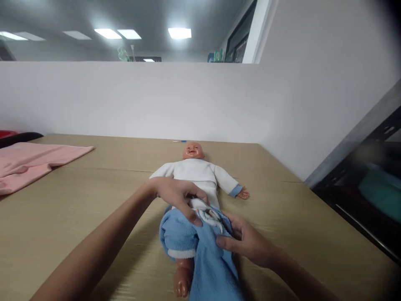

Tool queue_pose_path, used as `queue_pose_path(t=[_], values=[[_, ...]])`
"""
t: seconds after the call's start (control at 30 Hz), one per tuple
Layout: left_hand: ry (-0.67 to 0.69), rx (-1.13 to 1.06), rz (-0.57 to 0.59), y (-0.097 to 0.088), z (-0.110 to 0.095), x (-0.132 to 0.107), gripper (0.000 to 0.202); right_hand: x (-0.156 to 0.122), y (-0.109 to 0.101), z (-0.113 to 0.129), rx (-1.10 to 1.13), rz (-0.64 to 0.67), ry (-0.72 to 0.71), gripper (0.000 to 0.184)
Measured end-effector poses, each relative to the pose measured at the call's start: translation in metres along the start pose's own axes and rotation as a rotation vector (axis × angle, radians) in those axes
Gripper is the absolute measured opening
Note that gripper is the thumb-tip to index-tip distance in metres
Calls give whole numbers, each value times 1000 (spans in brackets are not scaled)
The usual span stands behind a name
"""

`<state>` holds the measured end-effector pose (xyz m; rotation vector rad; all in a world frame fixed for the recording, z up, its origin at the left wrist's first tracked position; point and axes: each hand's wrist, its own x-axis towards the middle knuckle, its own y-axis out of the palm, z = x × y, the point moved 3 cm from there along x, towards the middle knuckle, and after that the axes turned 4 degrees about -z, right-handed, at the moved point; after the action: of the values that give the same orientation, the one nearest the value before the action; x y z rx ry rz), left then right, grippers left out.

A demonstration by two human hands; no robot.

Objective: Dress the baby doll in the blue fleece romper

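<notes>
Tan sheeting covers a broad table (78,200), and a baby doll (192,151) lies face up on it, directly in front of the person. Its long axis runs almost straight away from the viewer, the feet pointing toward the near edge and the head toward the far one. Nearest is a bare foot, emerging from the white-trimmed cuff of a blue garment (180,230); the garment's other leg hangs flat toward the viewer, any foot there hidden. The right hand (250,242) is nearly closed, thumb on top of the blue cloth and fingers tucked behind it, pinching the side. The left hand (175,194) arches over from the other side, half curled, its thumb and fingers gripping the bunched opening where pale lining shows. Beyond the hands is the doll's white top (194,170), one blue-cuffed arm stretched outward to the right. Pink cloth (28,163) lies well apart at the left. Past the head are a thin blue-and-white stick (180,141), a white wall (140,100) and lit ceiling panels (179,33).
</notes>
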<state>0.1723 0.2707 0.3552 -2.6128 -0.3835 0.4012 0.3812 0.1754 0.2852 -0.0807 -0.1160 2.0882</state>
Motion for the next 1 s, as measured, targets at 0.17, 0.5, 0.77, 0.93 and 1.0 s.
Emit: queue_pose_path(t=[0.17,0.5,0.77,0.93,1.0], values=[[-6,-190,-2,15,15,4,50,-11,1,2,-186,-94,33,47],[137,-381,28,21,16,1,26,-15,-6,4,57,4,169,63],[63,-324,-18,34,16,5,41,-17,-10,4,46,76,123,47],[26,-348,139,40,32,9,48,-10,-19,-12,94,-64,145,59],[54,-354,143,40,37,10,44,-11,-18,-11,71,22,189,62]])
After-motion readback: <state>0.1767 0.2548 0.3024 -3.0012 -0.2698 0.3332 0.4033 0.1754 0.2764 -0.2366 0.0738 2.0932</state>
